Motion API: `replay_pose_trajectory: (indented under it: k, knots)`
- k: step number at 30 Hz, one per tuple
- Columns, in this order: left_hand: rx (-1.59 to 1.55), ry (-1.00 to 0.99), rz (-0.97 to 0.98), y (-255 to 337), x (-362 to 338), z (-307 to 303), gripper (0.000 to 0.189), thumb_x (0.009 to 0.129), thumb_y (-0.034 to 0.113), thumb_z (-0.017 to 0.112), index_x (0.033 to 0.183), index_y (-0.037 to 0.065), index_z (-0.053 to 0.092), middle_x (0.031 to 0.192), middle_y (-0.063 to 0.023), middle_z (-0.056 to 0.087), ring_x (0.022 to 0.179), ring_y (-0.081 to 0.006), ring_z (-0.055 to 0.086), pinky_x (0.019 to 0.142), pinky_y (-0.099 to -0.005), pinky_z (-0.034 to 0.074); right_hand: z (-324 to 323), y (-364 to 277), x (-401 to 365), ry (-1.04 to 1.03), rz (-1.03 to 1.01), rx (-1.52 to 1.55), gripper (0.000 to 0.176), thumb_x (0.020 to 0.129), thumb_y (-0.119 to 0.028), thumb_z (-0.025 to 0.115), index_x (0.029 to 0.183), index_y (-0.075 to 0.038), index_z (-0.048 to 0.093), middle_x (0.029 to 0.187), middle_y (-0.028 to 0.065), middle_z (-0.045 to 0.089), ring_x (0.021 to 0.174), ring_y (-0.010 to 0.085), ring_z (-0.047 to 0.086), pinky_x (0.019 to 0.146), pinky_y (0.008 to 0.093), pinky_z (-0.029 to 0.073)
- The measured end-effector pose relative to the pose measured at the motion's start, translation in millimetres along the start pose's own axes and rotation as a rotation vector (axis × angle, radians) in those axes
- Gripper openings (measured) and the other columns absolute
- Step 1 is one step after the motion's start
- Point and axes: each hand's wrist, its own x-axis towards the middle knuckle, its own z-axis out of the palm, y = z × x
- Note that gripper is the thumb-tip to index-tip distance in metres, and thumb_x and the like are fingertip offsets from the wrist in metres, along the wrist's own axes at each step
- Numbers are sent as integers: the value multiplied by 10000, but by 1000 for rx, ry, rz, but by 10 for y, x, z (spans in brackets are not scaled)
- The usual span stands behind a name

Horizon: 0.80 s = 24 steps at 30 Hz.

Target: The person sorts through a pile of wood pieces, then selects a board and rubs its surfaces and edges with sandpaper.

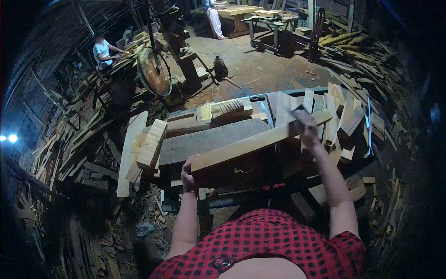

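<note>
A long pale wooden plank [251,147] lies slanted across the work surface, its right end higher in the picture. My left hand [187,177] is closed around the plank's near left end. Toward the other end, my right hand [309,134] grips a dark flat block [301,115] against the plank; its exact kind is not clear. Behind the plank lies a wide grey weathered board [213,139]. A short thick wood block [152,142] sits left of my left hand, beside a long pale board [132,153].
Wood offcuts [351,116] crowd the bench's right side. A large round fan [154,72] stands beyond it. A person in a light shirt [104,51] works at the far left; another stands by a wooden table [237,10]. Scrap piles [65,139] line both sides.
</note>
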Motion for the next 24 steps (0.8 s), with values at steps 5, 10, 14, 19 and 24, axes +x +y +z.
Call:
replay_pose_trajectory:
  k: [5, 10, 14, 19, 24]
  knots:
    - [-478, 21, -377, 77, 99, -15, 238, 816, 154, 553, 1024, 47, 593, 1132, -116, 557, 1077, -236, 510, 955, -361, 377, -202, 656, -156, 51, 396, -460, 316, 834, -210, 525, 1114, -66, 552, 1148, 129, 547, 1072, 315, 492, 913, 443, 340]
    - [-255, -9, -192, -74, 30, -38, 287, 825, 174, 467, 1024, 9, 592, 1097, -100, 566, 1058, -233, 515, 950, -334, 377, 142, -186, 47, 289, 56, -71, 194, 806, -109, 475, 925, -29, 606, 859, 132, 594, 830, 318, 557, 751, 409, 442]
    - [-220, 28, -194, 49, 25, 33, 305, 834, 165, 459, 1042, -21, 581, 1104, -116, 573, 1052, -228, 527, 933, -334, 397, 782, -1460, 105, 61, -168, 529, 146, 704, -54, 598, 847, -25, 596, 892, 122, 617, 774, 295, 600, 745, 423, 457]
    - [-463, 89, -433, 117, 53, 23, 323, 840, 165, 451, 1073, -22, 572, 1080, -109, 585, 1028, -226, 547, 911, -354, 419, 841, -2396, 6, -507, -235, 182, 505, 717, -142, 579, 1211, -88, 483, 1318, 121, 429, 1258, 260, 369, 1057, 449, 228]
    - [-443, 56, -416, 24, 75, -11, 321, 840, 189, 460, 1033, -23, 604, 1108, -101, 578, 1046, -221, 540, 923, -360, 421, 574, -1666, 108, -207, -131, 266, 278, 763, -153, 622, 1030, -82, 593, 1139, 124, 574, 1107, 266, 528, 971, 393, 383]
